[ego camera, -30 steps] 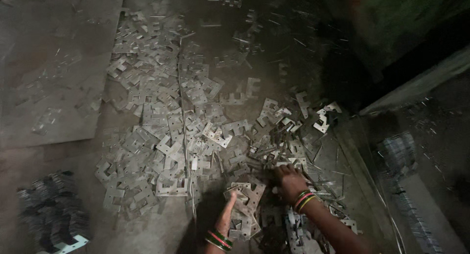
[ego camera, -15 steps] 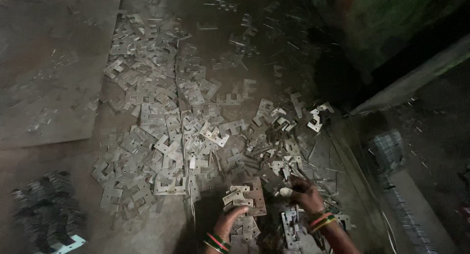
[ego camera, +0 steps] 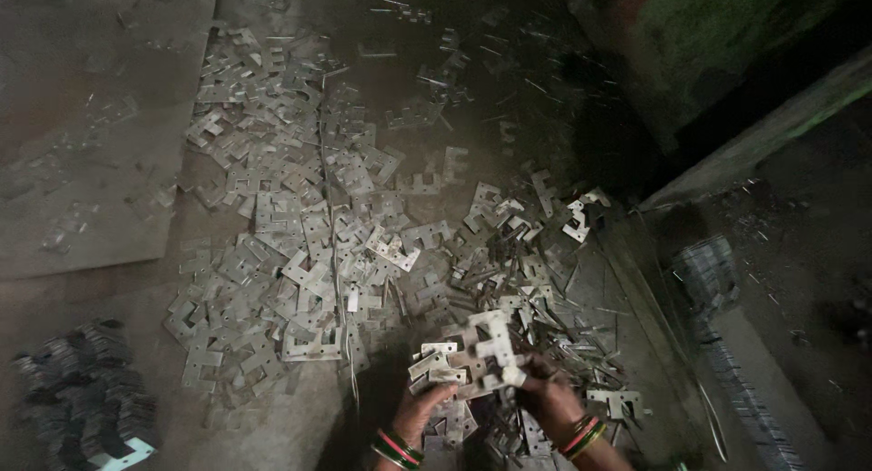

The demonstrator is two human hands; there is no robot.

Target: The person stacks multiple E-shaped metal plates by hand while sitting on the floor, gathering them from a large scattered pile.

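My left hand point(ego camera: 420, 413) and my right hand point(ego camera: 545, 396) meet low in the head view, both closed around a small bunch of flat stamped metal plates point(ego camera: 472, 355) held just above the floor. Each wrist wears coloured bangles. The plates are pale grey, with cut notches and small holes. A wide scatter of the same loose plates point(ego camera: 300, 253) covers the floor ahead of my hands.
A neat stack of dark plates point(ego camera: 86, 403) sits at the lower left. A flat sheet point(ego camera: 82, 144) lies at the upper left. A row of stacked plates point(ego camera: 727, 344) runs along a ledge at the right, under a dark machine body point(ego camera: 718, 62).
My right hand left the pile and came in to join the left. The bunch of plates has risen off the floor between both hands.
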